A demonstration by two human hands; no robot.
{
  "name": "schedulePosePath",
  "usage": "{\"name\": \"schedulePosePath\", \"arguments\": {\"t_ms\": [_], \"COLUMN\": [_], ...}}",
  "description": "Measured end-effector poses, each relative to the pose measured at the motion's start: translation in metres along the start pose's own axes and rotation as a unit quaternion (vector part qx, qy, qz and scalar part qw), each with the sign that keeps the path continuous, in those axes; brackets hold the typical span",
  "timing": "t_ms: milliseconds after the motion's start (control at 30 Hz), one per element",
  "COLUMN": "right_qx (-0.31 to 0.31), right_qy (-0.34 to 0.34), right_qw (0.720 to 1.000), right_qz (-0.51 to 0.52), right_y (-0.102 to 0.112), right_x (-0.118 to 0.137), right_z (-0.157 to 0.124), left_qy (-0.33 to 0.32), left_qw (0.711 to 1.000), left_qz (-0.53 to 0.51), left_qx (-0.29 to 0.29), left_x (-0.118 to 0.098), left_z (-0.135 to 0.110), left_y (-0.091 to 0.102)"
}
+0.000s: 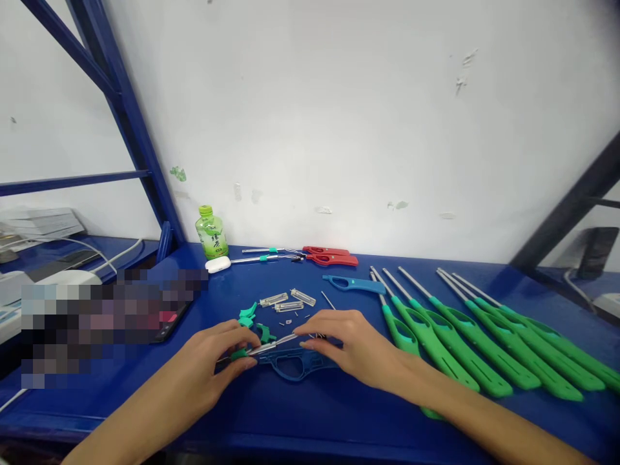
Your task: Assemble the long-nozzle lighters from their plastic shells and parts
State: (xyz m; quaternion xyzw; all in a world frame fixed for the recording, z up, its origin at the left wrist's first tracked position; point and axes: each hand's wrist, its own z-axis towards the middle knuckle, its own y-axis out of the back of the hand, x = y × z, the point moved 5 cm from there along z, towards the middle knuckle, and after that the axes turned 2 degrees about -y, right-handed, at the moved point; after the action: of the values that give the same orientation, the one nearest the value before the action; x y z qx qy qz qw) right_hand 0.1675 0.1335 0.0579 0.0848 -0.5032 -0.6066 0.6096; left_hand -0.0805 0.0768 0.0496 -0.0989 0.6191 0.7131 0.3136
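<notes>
My left hand (217,361) pinches a slim metal lighter tube (261,349) with a green collar (239,354), held over the front end of an open blue lighter handle shell (295,368). At the shell's other side, my right hand (356,342) has thumb and forefinger closed near thin pale strands coming off the tube. What lies between those fingertips is too small to make out. Green triggers (248,315) sit just beyond my left hand. Clear fuel tanks (290,307) and tiny metal parts (289,321) lie behind the shell.
Several green lighters (465,329) with long metal tubes lie at right. A blue handle half (356,284), red handles (332,256) and metal tubes with wires (264,258) lie toward the wall. A green tea bottle (212,232) and white case (217,265) stand back left.
</notes>
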Motion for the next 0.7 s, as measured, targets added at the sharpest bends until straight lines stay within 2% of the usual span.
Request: {"name": "schedulePosePath", "arguments": {"t_ms": [133, 400, 700], "right_qx": [0.025, 0.070, 0.097], "right_qy": [0.026, 0.048, 0.054], "right_qw": [0.999, 0.993, 0.987], "right_qz": [-0.023, -0.087, -0.119], "right_y": [-0.009, -0.014, -0.016], "right_x": [0.002, 0.006, 0.007], "right_z": [-0.006, -0.007, -0.010], "left_qy": [0.016, 0.027, 0.005], "left_qw": [0.999, 0.999, 0.999], "left_qz": [0.005, 0.011, -0.002], "left_qx": [0.030, 0.045, 0.038], "left_x": [0.008, 0.012, -0.001], "left_z": [-0.005, -0.004, 0.000], "left_y": [-0.002, -0.010, -0.009]}}
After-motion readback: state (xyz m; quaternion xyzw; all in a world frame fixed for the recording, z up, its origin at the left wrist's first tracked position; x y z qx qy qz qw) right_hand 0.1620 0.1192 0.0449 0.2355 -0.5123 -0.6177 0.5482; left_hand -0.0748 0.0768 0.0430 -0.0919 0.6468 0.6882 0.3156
